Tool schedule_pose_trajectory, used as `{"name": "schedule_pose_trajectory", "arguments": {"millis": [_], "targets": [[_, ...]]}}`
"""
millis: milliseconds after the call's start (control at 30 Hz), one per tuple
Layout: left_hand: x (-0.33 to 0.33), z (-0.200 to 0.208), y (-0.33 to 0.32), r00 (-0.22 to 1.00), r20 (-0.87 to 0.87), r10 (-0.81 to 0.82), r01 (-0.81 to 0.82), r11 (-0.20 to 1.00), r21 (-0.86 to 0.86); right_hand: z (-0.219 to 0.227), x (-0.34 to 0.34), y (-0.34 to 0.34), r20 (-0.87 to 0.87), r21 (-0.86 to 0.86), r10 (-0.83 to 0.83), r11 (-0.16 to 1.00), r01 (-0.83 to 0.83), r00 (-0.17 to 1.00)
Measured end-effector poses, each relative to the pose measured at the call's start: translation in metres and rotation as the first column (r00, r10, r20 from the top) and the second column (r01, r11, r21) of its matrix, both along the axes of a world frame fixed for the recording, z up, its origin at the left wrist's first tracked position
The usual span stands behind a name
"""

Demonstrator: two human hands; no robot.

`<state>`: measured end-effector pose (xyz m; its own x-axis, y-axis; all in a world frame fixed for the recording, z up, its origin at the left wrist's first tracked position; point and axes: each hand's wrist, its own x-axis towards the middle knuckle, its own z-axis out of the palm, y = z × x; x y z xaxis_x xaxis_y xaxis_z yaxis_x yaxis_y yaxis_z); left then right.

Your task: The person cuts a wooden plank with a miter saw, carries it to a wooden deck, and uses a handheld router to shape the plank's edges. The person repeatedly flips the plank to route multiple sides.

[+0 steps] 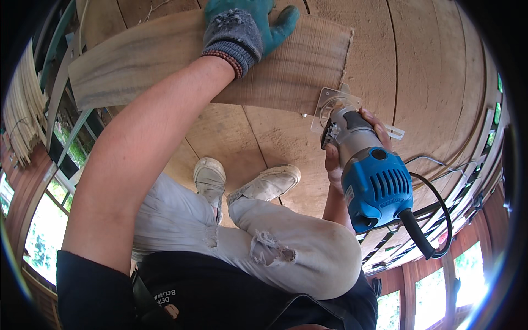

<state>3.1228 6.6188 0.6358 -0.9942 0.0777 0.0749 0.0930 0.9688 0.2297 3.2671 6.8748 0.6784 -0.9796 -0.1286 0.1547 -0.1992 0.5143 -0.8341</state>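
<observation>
My left hand [237,32], in a green-and-grey work glove, lies on a long wooden board [300,77] with its thumb stretched out to the right. The tips of its other fingers are cut off by the top edge of the picture. My bare right hand [333,163] is wrapped round the silver body of a blue trim router [379,184]. Its clear base plate [322,98] meets the board's near right corner. The router bit is hard to make out there. From the router's back end a black cord [448,212] loops away.
Wooden planks [429,71] make up the floor under the board. My shoes [267,181] stand on it just below the board. Thin cables [459,165] run at the right. Stacked thin wood strips [25,102] and metal bars [60,82] are at the far left.
</observation>
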Motion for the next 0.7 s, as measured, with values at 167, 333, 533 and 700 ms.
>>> {"name": "schedule_pose_trajectory", "arguments": {"millis": [167, 333, 533, 700], "targets": [[0.001, -0.003, -0.001, 0.997, -0.071, -0.022, 0.023, 1.0, 0.012, -0.003, -0.003, -0.005, -0.025, -0.066, -0.079, 0.995, 0.077, 0.997], [0.0, -0.003, -0.001, 1.0, -0.011, -0.021, 0.021, 1.0, 0.007, -0.007, -0.011, -0.007, -0.027, -0.074, -0.1, 0.992, 0.098, 0.995], [-0.002, 0.002, 0.0, 0.999, 0.022, -0.038, 0.037, 0.999, 0.026, -0.007, -0.026, -0.006, -0.035, -0.026, -0.088, 0.996, 0.087, 0.996], [-0.004, 0.003, -0.001, 0.999, 0.018, -0.048, 0.048, 0.998, 0.03, -0.007, -0.033, -0.007, -0.038, -0.049, -0.091, 0.995, 0.089, 0.995]]}}
